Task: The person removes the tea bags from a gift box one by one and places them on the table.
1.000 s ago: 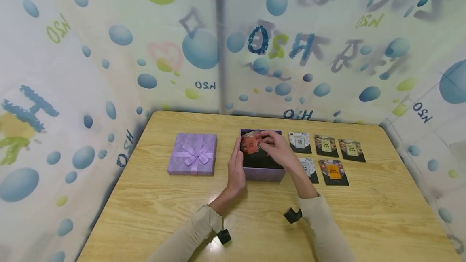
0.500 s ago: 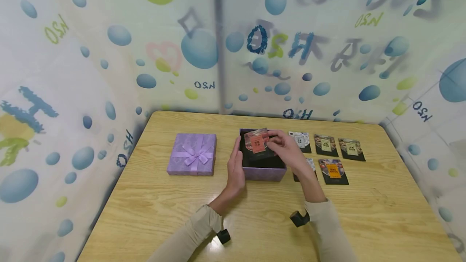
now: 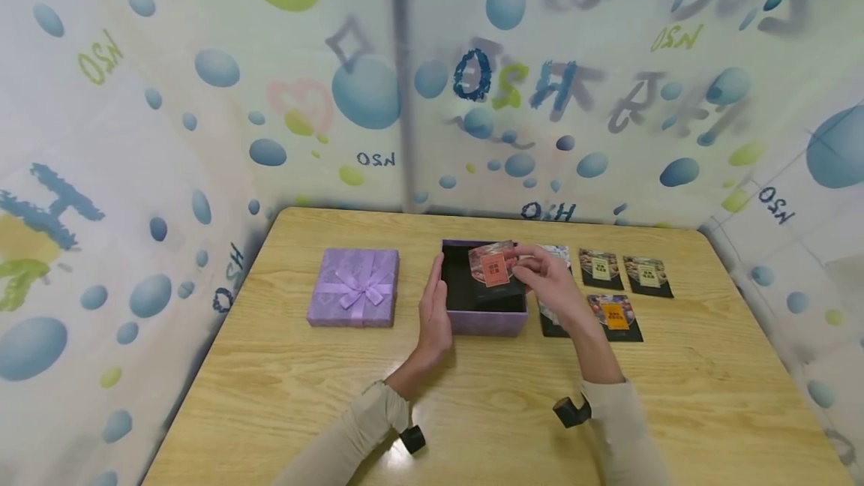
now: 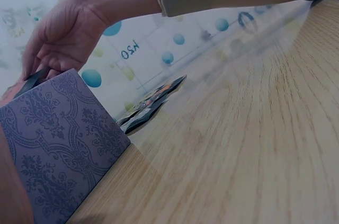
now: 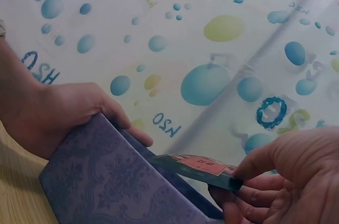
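Note:
My right hand (image 3: 555, 287) pinches a flat black packet (image 3: 495, 270) with a red label by its right edge, thumb on top. The packet is held over the right part of a lidless purple box (image 3: 486, 323) with a black inside. In the right wrist view the packet (image 5: 196, 167) is tilted just above the rim of the box (image 5: 122, 181). My left hand (image 3: 435, 319) rests with straight fingers along the left side of the box. The left wrist view shows the patterned box wall (image 4: 63, 139) up close, with the right hand (image 4: 66, 38) above its rim.
A purple lid with a ribbon bow (image 3: 354, 287) lies left of the box. To the right, several packets lie in rows: green-labelled ones (image 3: 601, 270), an orange-labelled one (image 3: 614, 318), and white-labelled ones (image 3: 555, 327) partly covered by the right hand. A patterned wall stands behind the table.
My right hand has moved right, carrying the red-labelled packet from the left part of the box across to its right side. The left hand stays against the box.

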Motion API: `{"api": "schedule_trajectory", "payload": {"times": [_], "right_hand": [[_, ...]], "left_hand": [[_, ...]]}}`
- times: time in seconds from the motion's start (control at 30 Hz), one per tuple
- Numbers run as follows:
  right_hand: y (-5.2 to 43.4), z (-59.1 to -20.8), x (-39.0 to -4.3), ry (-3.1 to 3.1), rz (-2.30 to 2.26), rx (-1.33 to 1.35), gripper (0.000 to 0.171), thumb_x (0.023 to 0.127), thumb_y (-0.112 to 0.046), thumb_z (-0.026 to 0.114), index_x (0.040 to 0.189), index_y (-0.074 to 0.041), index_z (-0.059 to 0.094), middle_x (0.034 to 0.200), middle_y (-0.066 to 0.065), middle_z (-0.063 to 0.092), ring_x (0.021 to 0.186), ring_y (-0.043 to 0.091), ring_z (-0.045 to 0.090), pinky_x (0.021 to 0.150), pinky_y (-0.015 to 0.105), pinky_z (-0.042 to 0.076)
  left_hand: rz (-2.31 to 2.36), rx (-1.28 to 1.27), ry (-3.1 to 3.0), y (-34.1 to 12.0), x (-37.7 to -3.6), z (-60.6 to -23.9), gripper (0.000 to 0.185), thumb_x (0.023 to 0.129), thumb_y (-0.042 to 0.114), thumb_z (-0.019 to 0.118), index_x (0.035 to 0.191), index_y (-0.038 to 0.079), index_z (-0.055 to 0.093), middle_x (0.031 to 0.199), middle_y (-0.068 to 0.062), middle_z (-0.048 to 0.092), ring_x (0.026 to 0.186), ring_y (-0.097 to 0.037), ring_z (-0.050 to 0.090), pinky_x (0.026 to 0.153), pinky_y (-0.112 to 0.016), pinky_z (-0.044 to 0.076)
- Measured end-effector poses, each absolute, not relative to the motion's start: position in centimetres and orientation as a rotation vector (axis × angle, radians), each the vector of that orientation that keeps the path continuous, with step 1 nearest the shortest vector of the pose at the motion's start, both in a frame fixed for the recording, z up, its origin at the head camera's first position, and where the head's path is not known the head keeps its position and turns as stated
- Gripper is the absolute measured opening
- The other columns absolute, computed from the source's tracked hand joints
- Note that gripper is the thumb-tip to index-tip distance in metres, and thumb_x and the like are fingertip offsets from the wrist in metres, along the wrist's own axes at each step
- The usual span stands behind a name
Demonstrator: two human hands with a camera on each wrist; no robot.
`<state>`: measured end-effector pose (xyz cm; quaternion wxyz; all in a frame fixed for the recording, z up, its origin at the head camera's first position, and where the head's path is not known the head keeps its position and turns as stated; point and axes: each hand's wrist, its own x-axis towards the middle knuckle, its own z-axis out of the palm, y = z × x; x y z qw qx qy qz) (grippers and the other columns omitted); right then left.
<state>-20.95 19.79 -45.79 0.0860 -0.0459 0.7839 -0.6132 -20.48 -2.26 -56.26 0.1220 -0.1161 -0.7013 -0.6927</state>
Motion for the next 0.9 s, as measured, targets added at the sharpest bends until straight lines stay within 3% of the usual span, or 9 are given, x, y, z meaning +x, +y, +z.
{"api": "schedule_trajectory", "payload": {"times": [0.2, 0.43, 0.73, 0.9], "right_hand": [[21.6, -46.0, -20.4, 2.360, -1.836, -0.057, 0.043, 0.110, -0.017, 0.056, 0.148, 0.002, 0.050, 0.128, 0.018, 0.068, 0.099, 0.006, 0.063, 0.083, 0.025, 0.052], [23.3, -45.9, -19.9, 2.427, -1.809, 0.003, 0.046, 0.110, -0.021, 0.056, 0.150, 0.000, 0.049, 0.136, 0.022, 0.064, 0.105, 0.001, 0.061, 0.085, 0.027, 0.052], [25.0, -45.6, -19.4, 2.413, -1.851, 0.093, 0.044, 0.110, -0.019, 0.055, 0.149, 0.002, 0.049, 0.115, -0.006, 0.069, 0.099, 0.003, 0.062, 0.084, 0.028, 0.053], [26.3, -46.0, -19.3, 2.464, -1.836, 0.097, 0.044, 0.110, -0.021, 0.055, 0.149, 0.001, 0.050, 0.109, -0.015, 0.069, 0.093, 0.003, 0.062, 0.070, 0.023, 0.051]], "left_hand": [[-2.028, -0.335, -2.041, -2.3, -20.4, -56.2, 0.051, 0.115, 0.016, 0.028, 0.166, 0.010, 0.028, 0.171, -0.012, 0.026, 0.159, -0.022, 0.019, 0.128, -0.041, 0.016], [-2.029, -0.350, -2.023, -2.3, -20.5, -56.1, 0.051, 0.114, 0.010, 0.028, 0.165, 0.009, 0.029, 0.171, -0.015, 0.027, 0.159, -0.024, 0.021, 0.127, -0.029, 0.017], [-2.027, -0.361, -2.005, -2.3, -20.5, -56.3, 0.051, 0.114, 0.012, 0.029, 0.165, 0.009, 0.031, 0.170, -0.014, 0.028, 0.159, -0.023, 0.021, 0.126, -0.027, 0.017], [-2.026, -0.356, -2.005, -2.3, -20.4, -56.2, 0.050, 0.115, 0.017, 0.029, 0.165, 0.010, 0.030, 0.171, -0.011, 0.029, 0.158, -0.022, 0.021, 0.125, -0.025, 0.017]]}}
